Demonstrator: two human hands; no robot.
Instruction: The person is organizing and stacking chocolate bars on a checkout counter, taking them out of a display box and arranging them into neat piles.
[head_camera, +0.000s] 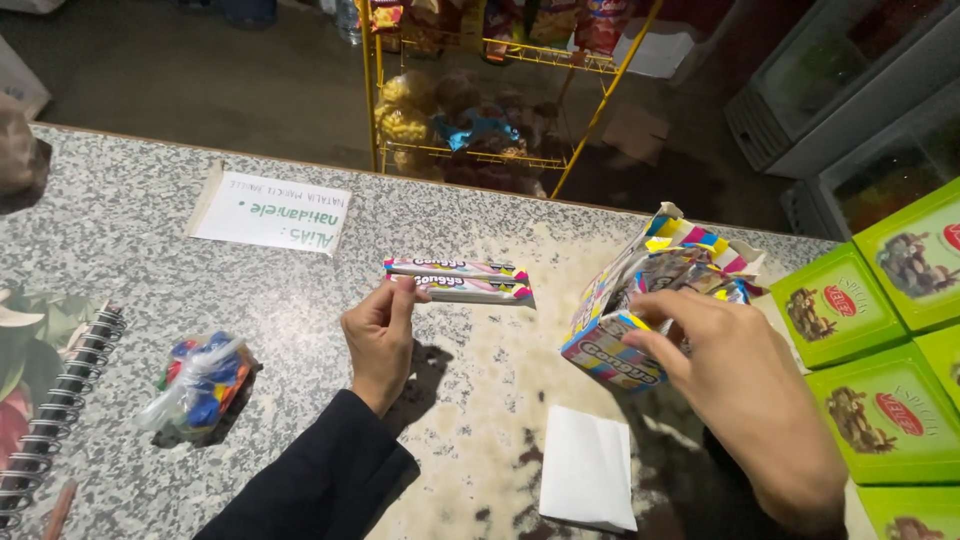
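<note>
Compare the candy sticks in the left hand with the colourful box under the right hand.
The candy sticks are slim, flat and sealed; the colourful box is bulky and torn open at the top. The left hand pinches the sticks by one end; the right hand reaches into the box. Both show the same bright striped colours.

A small shop is showing here: a yellow wire rack (480, 110) holding snack bags (top centre), glass-topped freezers (850, 90) standing upper right, green boxes (880, 330) lining the stone counter (130, 250).

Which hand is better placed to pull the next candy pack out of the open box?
Right. The right hand already has its fingers inside the open box, while the left hand holds the two candy packs on the counter.
</note>
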